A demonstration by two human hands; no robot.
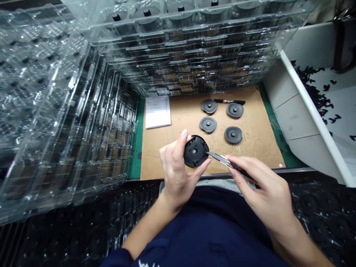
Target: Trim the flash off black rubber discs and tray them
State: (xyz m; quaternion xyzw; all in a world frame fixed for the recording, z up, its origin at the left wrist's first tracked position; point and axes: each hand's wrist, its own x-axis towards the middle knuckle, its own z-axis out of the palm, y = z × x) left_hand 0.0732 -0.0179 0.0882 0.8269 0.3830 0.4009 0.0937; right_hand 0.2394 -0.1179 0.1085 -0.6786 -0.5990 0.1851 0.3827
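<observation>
My left hand [177,168] holds a black ribbed plastic disc [196,151] upright by its edge, with the fingers behind it and the thumb below. My right hand [257,183] grips a utility knife [225,162], and its metal blade tip touches the disc's rim. Several finished-looking dark discs lie flat on the cardboard sheet [158,152]: one at the upper left [209,106], one at the upper right [235,109], one at the middle [208,124], and one at the right [233,135]. A black pen [229,101] lies behind them.
Tall stacks of clear plastic trays [66,111] rise at the left and back. A printed paper sheet [157,112] lies on the cardboard's far left. At the right, a white-walled bin [308,111] holds black scraps. More black discs lie below, at the lower right.
</observation>
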